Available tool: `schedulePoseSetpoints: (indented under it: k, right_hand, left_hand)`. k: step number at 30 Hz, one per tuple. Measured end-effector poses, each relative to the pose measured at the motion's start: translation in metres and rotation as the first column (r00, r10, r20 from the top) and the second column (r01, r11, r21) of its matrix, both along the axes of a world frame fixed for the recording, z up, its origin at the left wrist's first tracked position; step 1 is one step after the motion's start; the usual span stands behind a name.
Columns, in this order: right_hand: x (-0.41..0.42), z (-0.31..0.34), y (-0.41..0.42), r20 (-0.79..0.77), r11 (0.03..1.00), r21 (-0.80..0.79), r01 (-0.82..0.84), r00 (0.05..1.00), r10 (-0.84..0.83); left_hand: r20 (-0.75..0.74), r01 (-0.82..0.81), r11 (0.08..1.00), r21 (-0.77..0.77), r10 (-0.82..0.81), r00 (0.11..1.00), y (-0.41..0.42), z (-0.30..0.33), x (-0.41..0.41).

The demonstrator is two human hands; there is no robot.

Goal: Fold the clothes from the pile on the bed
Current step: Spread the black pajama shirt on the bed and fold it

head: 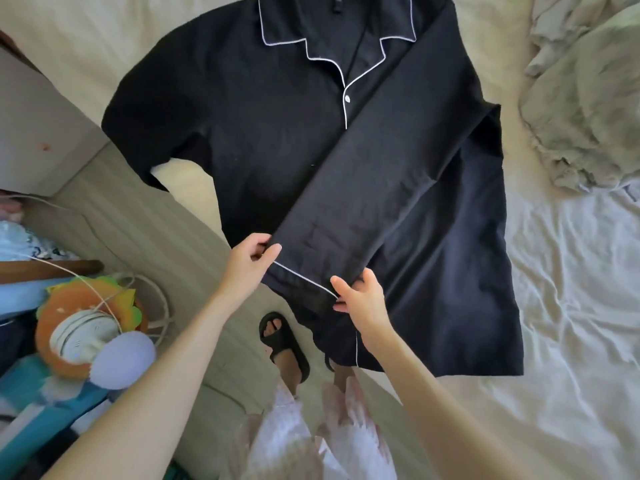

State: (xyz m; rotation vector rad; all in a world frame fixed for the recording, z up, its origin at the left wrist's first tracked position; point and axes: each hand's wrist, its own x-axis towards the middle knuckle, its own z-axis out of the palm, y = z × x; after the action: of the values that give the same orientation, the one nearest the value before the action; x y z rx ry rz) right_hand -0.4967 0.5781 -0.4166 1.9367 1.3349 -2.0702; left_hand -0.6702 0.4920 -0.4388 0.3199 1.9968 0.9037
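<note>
A black pyjama shirt (263, 133) with white piping lies spread face up on the bed (571, 306), collar at the top, its hem hanging over the bed's edge. Its right-hand sleeve (374, 188) is folded diagonally across the front toward me. My left hand (251, 265) pinches the left corner of that sleeve's cuff. My right hand (360, 296) grips the cuff's right corner at the white piping. The other sleeve lies bent at the left, near the bed's edge.
A crumpled pale blanket or clothes pile (588, 98) sits at the right of the bed. On the floor to the left are an orange toy-like fan with a cable (86, 327) and a cabinet (38, 133). My sandalled foot (282, 344) stands at the bed's edge.
</note>
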Motion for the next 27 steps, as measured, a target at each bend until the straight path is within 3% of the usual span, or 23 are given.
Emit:
schedulePoseSetpoints:
  k: [2,5,8,11,12,14,16,17,20,22,25,27]
  right_hand:
    - [0.006,-0.005,-0.006,0.163,0.994,-0.049,-0.097,0.981,0.103]
    - [0.014,-0.007,-0.005,0.426,0.933,0.218,-0.285,0.888,0.171]
    - [0.012,0.000,0.003,0.558,0.654,0.521,-0.548,0.799,0.224]
    - [0.004,0.000,0.015,0.682,0.321,0.496,-0.807,0.591,0.432]
    - [0.002,-0.003,0.018,0.711,0.239,0.454,-0.858,0.511,0.484]
    - [0.002,-0.013,0.024,0.737,0.147,0.400,-0.905,0.413,0.535]
    - [0.005,-0.024,0.029,0.745,0.137,0.369,-0.919,0.381,0.548]
    - [0.008,-0.029,0.030,0.750,0.136,0.350,-0.927,0.364,0.552]
    - [0.016,-0.041,0.028,0.772,0.097,0.317,-0.943,0.316,0.551]
    - [0.015,-0.044,0.026,0.772,0.100,0.334,-0.937,0.333,0.541]
    - [0.012,-0.043,0.024,0.765,0.129,0.339,-0.932,0.353,0.538]
    - [0.010,-0.041,0.024,0.762,0.140,0.330,-0.934,0.351,0.544]
  left_hand:
    - [0.156,0.109,0.978,-0.177,-0.082,0.984,-0.013,-0.012,0.001]
    - [0.097,0.165,0.946,-0.279,-0.143,0.985,-0.023,-0.019,-0.005]
    - [-0.129,0.269,0.941,-0.204,-0.298,0.946,-0.024,-0.017,-0.003]
    - [-0.323,0.404,0.903,-0.149,-0.430,0.843,-0.017,-0.017,-0.002]
    - [-0.397,0.357,0.925,-0.127,-0.377,0.836,-0.012,-0.020,-0.007]
    - [-0.474,0.097,0.991,-0.092,-0.129,0.871,-0.001,-0.032,-0.027]
    - [-0.312,-0.195,0.978,-0.071,0.164,0.936,0.004,-0.045,-0.051]
    - [-0.201,-0.265,0.962,-0.065,0.247,0.948,0.004,-0.052,-0.058]
    - [-0.102,-0.151,0.981,-0.123,0.139,0.985,-0.010,-0.069,-0.056]
    - [-0.009,-0.072,0.980,-0.184,0.072,0.997,-0.025,-0.076,-0.044]
    - [0.222,0.083,0.948,-0.309,-0.013,0.975,-0.059,-0.084,-0.018]
    - [0.269,0.104,0.927,-0.359,-0.004,0.963,-0.084,-0.085,0.002]
